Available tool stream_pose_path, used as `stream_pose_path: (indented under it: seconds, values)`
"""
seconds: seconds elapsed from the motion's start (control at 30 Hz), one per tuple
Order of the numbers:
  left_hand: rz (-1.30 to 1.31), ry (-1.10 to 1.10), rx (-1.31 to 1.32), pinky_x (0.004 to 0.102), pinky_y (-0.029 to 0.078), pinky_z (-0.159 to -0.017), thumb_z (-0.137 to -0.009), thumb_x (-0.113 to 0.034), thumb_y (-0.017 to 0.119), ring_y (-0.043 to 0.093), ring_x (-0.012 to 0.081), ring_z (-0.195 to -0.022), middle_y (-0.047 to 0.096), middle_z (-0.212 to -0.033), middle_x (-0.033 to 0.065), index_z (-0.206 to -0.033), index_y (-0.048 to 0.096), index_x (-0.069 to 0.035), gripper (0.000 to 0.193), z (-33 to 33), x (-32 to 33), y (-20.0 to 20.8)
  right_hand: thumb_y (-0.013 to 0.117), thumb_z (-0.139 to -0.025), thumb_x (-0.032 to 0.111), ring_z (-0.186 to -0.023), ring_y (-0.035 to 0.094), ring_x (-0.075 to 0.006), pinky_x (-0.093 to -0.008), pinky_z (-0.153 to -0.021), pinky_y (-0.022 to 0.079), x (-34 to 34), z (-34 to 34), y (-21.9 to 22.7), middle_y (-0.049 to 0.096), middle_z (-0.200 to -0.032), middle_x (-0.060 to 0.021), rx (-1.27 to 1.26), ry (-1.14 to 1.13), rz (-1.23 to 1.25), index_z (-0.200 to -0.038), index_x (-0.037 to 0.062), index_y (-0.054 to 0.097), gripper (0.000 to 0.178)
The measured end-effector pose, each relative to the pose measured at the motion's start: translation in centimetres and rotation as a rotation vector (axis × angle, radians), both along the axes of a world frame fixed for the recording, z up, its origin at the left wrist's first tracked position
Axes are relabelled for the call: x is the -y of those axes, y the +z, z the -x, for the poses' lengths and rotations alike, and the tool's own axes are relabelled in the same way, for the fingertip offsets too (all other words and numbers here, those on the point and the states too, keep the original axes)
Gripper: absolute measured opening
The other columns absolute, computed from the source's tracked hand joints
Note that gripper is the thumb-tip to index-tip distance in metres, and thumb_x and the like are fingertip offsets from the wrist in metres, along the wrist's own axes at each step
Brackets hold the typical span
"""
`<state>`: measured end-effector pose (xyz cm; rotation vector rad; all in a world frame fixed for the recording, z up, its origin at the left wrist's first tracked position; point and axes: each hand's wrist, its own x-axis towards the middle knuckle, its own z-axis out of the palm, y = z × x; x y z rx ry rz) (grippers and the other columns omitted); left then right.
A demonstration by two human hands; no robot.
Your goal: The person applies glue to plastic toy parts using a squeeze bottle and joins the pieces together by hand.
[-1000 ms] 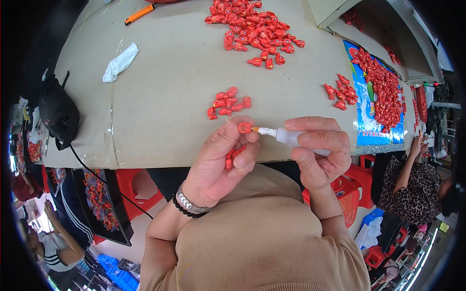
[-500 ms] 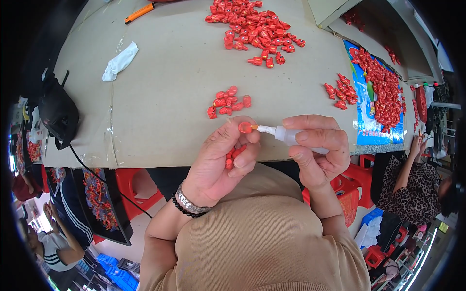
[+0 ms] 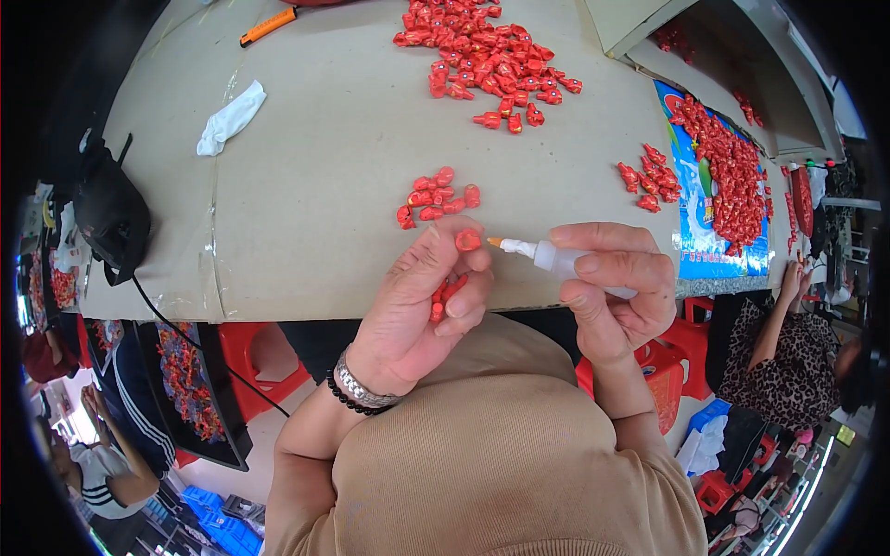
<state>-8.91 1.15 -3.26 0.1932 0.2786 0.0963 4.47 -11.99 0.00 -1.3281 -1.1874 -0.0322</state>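
the left hand (image 3: 417, 306) pinches a small red piece (image 3: 468, 240) at its fingertips, more red pieces (image 3: 445, 295) tucked under its curled fingers. the right hand (image 3: 616, 287) grips a small white squeeze bottle (image 3: 556, 259), its orange tip just beside that piece, apart. a little cluster of red pieces (image 3: 434, 197) lies near on the tan table (image 3: 324, 157), the big heap (image 3: 482, 51) farther off.

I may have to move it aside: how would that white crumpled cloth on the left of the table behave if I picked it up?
The white cloth lies crumpled and folded on itself, so it is probably floppy and would droop from the fingers. It looks thin, so likely very light. It has no round or tall shape, so it should not roll or tip; pushed across the table, it would probably bunch up.
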Motion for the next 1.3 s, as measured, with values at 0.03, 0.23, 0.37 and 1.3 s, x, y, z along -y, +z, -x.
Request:
stream_pose_path:
  seconds: [0.03, 0.23, 0.37, 1.3]
  values:
    - [0.000, 0.000, 0.001, 0.0186, 0.026, -0.042, -0.095, -0.030, 0.048, 0.041, 0.0069, -0.056, 0.058, -0.091, 0.0004, -0.105, 0.054, -0.012, 0.021, 0.01, 0.00, 0.00, 0.072, -0.076, 0.006, -0.068, 0.063, -0.0172, -0.0253, -0.055, 0.049, -0.01, -0.02, 0.02, 0.066, -0.091, -0.0185, 0.001, 0.000, 0.000, -0.089, 0.0019, 0.057, 0.020]
    - [0.002, 0.009, -0.002, 0.0186, 0.027, -0.042, -0.095, -0.028, 0.049, 0.041, 0.0069, -0.057, 0.056, -0.090, -0.0001, -0.106, 0.054, -0.012, 0.020, 0.04, 0.03, 0.03, 0.072, -0.076, 0.004, -0.067, 0.063, -0.0174, -0.0253, -0.055, 0.049, -0.23, -0.18, -0.27, 0.066, -0.090, -0.0185, 0.040, -0.018, 0.011, -0.089, 0.0019, 0.058, 0.020]
    - [-0.015, 0.033, -0.019, 0.0184, 0.027, -0.042, -0.095, -0.028, 0.048, 0.041, 0.0068, -0.057, 0.056, -0.090, 0.0004, -0.107, 0.053, -0.011, 0.021, 0.08, -0.04, 0.20, 0.072, -0.076, 0.004, -0.066, 0.063, -0.0176, -0.0253, -0.054, 0.049, -0.26, -0.15, -0.47, 0.066, -0.090, -0.0184, 0.039, -0.018, -0.001, -0.090, 0.0019, 0.058, 0.020]
    - [-0.092, 0.154, 0.013, 0.0181, 0.027, -0.042, -0.093, -0.017, 0.053, 0.039, 0.0060, -0.054, 0.063, -0.101, 0.0014, -0.106, 0.055, -0.014, 0.014, 0.06, -0.08, 0.00, 0.072, -0.075, 0.004, -0.060, 0.061, -0.0153, -0.0241, -0.050, 0.048, 0.02, 0.58, -0.57, 0.066, -0.095, -0.0195, 0.068, 0.006, 0.004, -0.089, 0.0031, 0.056, 0.022]
